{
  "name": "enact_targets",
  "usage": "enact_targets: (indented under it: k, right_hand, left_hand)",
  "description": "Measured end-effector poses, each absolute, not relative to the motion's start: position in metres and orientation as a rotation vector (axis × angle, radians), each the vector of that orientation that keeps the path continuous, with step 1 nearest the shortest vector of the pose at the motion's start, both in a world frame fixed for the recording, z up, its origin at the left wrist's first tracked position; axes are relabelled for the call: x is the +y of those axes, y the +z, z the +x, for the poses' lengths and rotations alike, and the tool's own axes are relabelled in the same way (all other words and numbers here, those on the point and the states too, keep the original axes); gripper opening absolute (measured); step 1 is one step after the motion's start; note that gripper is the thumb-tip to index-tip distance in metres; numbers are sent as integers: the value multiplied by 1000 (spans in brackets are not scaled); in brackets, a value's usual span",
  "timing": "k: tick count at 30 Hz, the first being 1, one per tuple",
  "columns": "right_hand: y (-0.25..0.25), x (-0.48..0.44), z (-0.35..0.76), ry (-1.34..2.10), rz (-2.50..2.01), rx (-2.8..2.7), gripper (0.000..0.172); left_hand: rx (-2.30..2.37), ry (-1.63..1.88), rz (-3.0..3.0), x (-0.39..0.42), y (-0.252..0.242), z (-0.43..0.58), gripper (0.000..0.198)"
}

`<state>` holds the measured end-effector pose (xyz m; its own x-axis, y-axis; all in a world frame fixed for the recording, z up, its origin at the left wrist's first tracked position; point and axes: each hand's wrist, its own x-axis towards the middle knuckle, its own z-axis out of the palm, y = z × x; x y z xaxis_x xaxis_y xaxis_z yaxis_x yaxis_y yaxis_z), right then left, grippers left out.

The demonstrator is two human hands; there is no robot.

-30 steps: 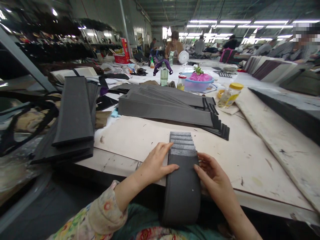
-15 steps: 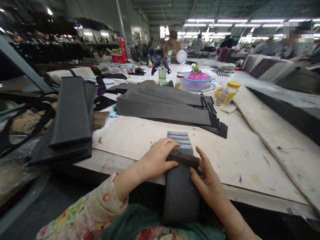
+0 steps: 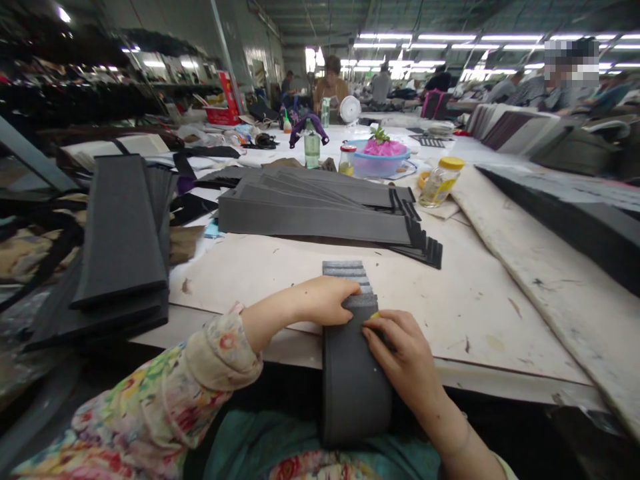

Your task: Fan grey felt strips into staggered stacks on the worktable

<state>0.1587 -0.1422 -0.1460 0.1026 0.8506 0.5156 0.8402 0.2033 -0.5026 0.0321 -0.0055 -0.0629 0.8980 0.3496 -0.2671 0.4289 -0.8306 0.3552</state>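
A stack of dark grey fabric strips (image 3: 353, 373) lies over the table's near edge and hangs towards my lap. Their far ends are staggered like steps, with lighter grey bands (image 3: 343, 265) showing. My left hand (image 3: 330, 301) presses on the stack from the left, thumb and fingers curled on either side of the top strip's end. At the right edge of the strips, my right hand (image 3: 403, 343) is closed in a pinch, with a small yellow thing (image 3: 375, 316) showing at the fingertips. Its kind is too small to make out.
Beyond my hands lies a fanned pile of grey strips (image 3: 315, 220). More strips (image 3: 120, 227) are stacked at the left. A yellow-lidded jar (image 3: 441, 183), a red-lidded jar (image 3: 347, 162), a bottle (image 3: 312, 148) and a blue basin (image 3: 383, 163) stand farther back.
The dark brown strip end that was raised between my hands is down flat. My left hand has moved onto the strip's end; my right fingers have closed into a pinch. The view has shifted slightly.
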Motion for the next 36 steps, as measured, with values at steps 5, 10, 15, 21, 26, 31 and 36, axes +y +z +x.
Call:
enact_targets:
  k: [5,10,15,21,26,31,36]
  right_hand:
    - [-142,-141,159,40,-1588,-1734,9]
    - [-140,-141,157,66,-1602,-1720,11]
    - [-139,-141,156,65,-1601,-1708,11]
    - [-140,-142,156,65,-1618,-1707,10]
    - [-140,-141,156,63,-1623,-1711,9]
    - [-140,-141,155,66,-1613,-1704,9]
    - [-141,-139,156,68,-1666,-1566,14]
  left_hand:
    - [504,-299,2624,-1,-65,41,42]
    - [508,-82,2711,-6,-78,48,28]
    - [476,63,2807,-16,-84,47,23]
    - [424,110,2975,-28,-89,43,17]
    - [437,73,3013,-35,-91,42,20]
    - [424,47,3054,-41,-91,41,19]
    - [454,103,3010,-38,-95,36,19]
